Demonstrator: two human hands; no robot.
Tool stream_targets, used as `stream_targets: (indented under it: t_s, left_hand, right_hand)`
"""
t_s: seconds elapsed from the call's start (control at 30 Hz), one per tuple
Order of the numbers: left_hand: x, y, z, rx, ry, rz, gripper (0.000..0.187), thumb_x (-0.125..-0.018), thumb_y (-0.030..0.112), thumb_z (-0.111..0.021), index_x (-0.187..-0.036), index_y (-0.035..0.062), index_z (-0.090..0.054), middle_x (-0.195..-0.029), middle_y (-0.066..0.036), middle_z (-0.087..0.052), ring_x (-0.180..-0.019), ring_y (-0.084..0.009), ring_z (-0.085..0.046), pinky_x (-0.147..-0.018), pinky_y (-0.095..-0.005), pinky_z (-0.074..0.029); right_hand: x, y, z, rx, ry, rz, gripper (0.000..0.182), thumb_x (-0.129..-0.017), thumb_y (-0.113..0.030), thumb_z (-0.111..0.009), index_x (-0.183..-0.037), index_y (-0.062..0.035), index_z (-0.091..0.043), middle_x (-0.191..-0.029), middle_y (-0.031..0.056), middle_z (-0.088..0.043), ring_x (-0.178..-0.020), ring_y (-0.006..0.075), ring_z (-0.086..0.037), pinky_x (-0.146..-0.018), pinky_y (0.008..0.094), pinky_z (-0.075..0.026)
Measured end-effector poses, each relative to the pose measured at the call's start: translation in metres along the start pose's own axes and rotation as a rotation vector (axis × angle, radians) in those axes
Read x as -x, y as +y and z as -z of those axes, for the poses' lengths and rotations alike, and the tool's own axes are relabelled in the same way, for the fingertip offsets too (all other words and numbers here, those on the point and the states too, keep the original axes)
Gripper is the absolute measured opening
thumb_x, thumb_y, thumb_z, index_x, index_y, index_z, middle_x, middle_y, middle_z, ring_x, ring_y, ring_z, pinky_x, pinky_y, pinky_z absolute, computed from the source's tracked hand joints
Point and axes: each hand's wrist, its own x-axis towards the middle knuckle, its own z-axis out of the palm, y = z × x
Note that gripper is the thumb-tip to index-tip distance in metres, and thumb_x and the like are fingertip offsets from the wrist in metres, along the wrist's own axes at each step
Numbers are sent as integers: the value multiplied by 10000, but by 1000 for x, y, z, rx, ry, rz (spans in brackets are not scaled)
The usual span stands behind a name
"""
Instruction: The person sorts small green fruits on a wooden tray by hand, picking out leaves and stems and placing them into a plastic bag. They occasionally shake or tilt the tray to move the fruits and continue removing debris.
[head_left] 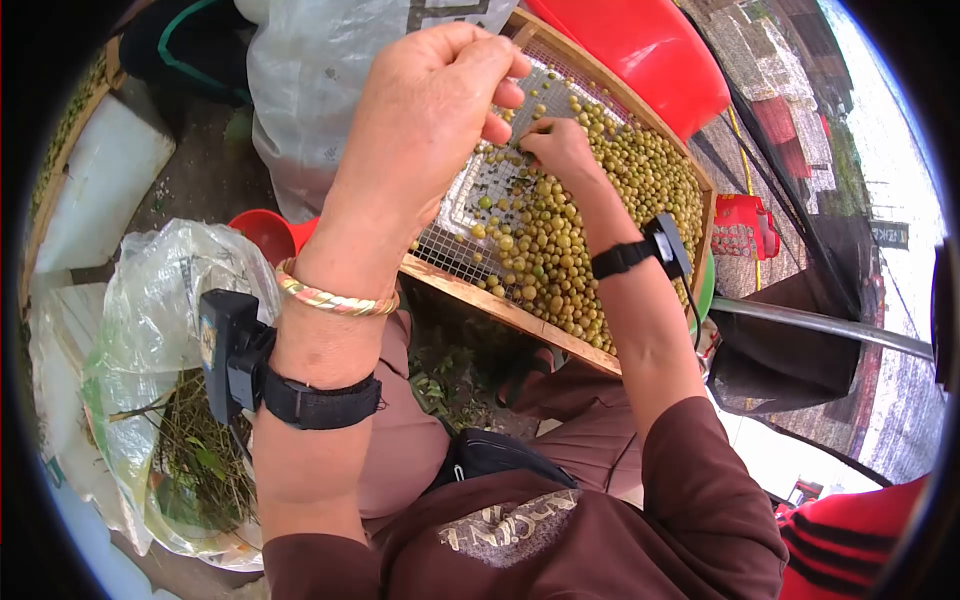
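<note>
Small round yellow-green fruits (555,235) lie on a wire mesh tray (455,250) with a wooden frame, heaped toward its right side. My left hand (445,85), with a twisted bangle on its wrist, is raised above the tray's left part, fingers curled in; what they hold, if anything, is hidden. Over the thinly covered part of the mesh, at the edge of the heap, my right hand (560,148) reaches down with its fingertips pinched together among the fruits. Whatever is between those fingertips is too small to make out.
A clear plastic bag (150,290) with stems and leaves stands at the left. Behind the tray are a white sack (300,110) and a red tub (650,60). A red scoop (265,235) lies left of the tray. A metal pole (820,325) runs at the right.
</note>
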Motion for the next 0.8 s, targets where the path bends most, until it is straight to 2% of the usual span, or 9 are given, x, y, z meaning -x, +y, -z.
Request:
stream_targets:
  t_s: [0.1,0.17,0.2,0.33,0.5,0.6,0.7,0.77,0.8]
  left_hand:
    - [1,0,0,-31,-14,-23,223,-894,233,-494,-875,53,-624,-729,-12,-600,-561,-34,-511,-441,-143,-342]
    - [2,1,-3,-34,-13,-16,219,-895,233,-497,-875,55,-623,-730,-10,-599,-560,-34,-509,-440,-142,-344]
    - [2,1,-6,-36,-24,-21,219,-895,233,-497,-875,55,-623,-730,-10,-599,-560,-34,-509,-440,-142,-344]
    - [6,-2,-13,-19,-40,9,210,-897,228,-497,-883,58,-619,-735,-9,-599,-557,-32,-507,-439,-141,-346]
    - [7,-1,-11,5,-23,6,206,-900,226,-494,-883,62,-618,-736,-8,-599,-556,-30,-506,-437,-141,-346]
    - [6,0,-9,-5,-31,-4,207,-900,230,-499,-881,62,-619,-736,-6,-599,-555,-28,-507,-436,-141,-346]
    - [6,-1,-6,6,-37,-21,208,-899,232,-500,-887,61,-620,-736,-6,-601,-554,-28,-509,-434,-141,-344]
    - [6,0,-3,24,-52,-5,208,-899,233,-500,-895,61,-617,-738,-10,-605,-553,-32,-513,-427,-142,-340]
    - [8,1,-3,25,-59,-6,208,-899,233,-500,-895,61,-617,-738,-10,-605,-553,-32,-513,-427,-142,-340]
  right_hand:
    - [28,-2,13,-144,-43,-48,159,-725,-141,-628,-805,-6,-657,-597,58,-590,-490,104,-519,-459,268,-422]
    - [44,-4,14,82,-100,-11,179,-716,-151,-635,-820,-9,-668,-614,65,-594,-494,102,-523,-478,275,-431]
    - [38,14,5,194,-73,79,208,-701,-138,-630,-857,-8,-672,-661,125,-626,-553,179,-589,-550,322,-470]
    - [38,17,-10,449,-10,216,243,-665,-104,-606,-886,-31,-675,-798,231,-625,-792,354,-617,-733,400,-484]
    - [29,12,-18,577,-1,159,208,-661,-104,-591,-832,-10,-665,-817,228,-625,-810,359,-614,-746,404,-487]
    - [32,7,-11,557,-58,204,201,-676,-107,-596,-825,14,-656,-770,221,-630,-747,334,-630,-697,396,-491]
    - [46,-2,10,298,-101,127,198,-699,-109,-602,-777,71,-629,-708,224,-616,-657,334,-616,-601,384,-499]
    - [59,-5,26,-133,-207,-213,218,-722,-148,-649,-851,25,-620,-609,53,-557,-524,116,-527,-458,253,-402]
    - [65,-1,29,-308,-184,-223,176,-755,-123,-630,-859,9,-576,-613,22,-513,-483,82,-454,-419,215,-333]
